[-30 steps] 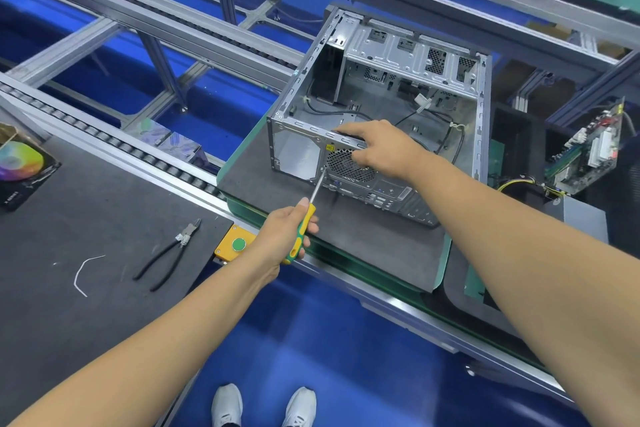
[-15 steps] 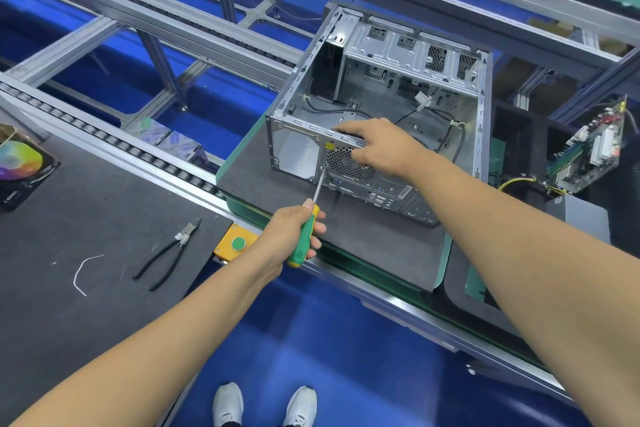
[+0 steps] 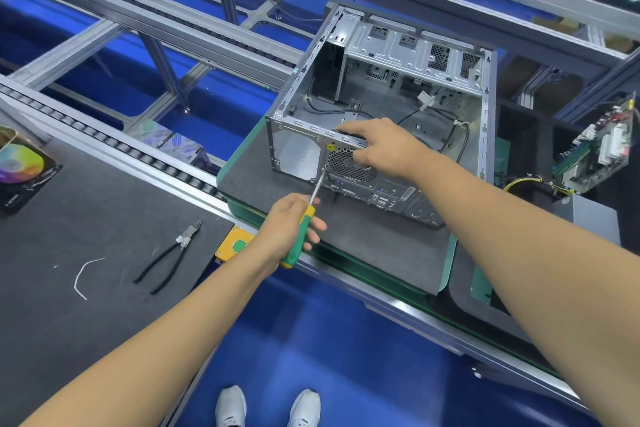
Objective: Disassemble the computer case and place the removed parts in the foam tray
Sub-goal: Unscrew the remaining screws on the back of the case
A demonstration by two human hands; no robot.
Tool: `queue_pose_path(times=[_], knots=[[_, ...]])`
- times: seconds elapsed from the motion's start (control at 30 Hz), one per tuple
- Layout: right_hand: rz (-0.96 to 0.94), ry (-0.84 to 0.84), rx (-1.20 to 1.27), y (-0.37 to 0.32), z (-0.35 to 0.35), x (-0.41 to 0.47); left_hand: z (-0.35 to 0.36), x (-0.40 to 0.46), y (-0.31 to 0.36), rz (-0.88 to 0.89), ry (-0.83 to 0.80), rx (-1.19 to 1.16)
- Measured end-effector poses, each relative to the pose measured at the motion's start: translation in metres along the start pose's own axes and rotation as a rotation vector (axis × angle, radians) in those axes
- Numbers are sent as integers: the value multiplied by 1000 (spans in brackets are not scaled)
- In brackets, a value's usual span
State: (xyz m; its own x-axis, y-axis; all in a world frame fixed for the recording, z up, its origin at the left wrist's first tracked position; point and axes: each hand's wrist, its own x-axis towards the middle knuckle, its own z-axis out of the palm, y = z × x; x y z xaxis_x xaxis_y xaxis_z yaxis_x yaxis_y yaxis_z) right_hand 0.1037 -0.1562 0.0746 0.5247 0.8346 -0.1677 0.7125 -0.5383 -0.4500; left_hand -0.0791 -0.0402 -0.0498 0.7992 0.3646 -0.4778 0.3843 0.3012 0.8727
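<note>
Head view: my left hand (image 3: 289,227) grips screwdriver (image 3: 300,234), handle rolled since a second ago, green now up; tip stays at rear-fan (image 3: 351,166) screw. Right hand (image 3: 382,147) clamps rim of computer case (image 3: 381,107) on mat. Screw likely loosening.

Black-handled pliers (image 3: 168,255) lie on dark mat (image 3: 86,288) at left, jaws pointing up-right. White wire scrap (image 3: 83,277) sits just left of them, apart. Box w/ rainbow colour disc (image 3: 21,168) at far left edge, partly cut off. Orange box w/ green button (image 3: 234,247) mounted on conveyor rail (image 3: 145,163), just right of the mat. Alu frame beams (image 3: 166,24) cross over blue floor (image 3: 311,350). Pair of white shoes (image 3: 266,407) at bottom centre.
</note>
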Motion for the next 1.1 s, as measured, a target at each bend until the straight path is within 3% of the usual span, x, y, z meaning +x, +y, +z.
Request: queue_pose_path(times=[0.33, 1.1], knots=[[6, 21, -1, 5, 5, 4, 6, 20, 7, 128, -110, 67], [30, 31, 17, 6, 6, 5, 13, 25, -6, 215, -25, 125]])
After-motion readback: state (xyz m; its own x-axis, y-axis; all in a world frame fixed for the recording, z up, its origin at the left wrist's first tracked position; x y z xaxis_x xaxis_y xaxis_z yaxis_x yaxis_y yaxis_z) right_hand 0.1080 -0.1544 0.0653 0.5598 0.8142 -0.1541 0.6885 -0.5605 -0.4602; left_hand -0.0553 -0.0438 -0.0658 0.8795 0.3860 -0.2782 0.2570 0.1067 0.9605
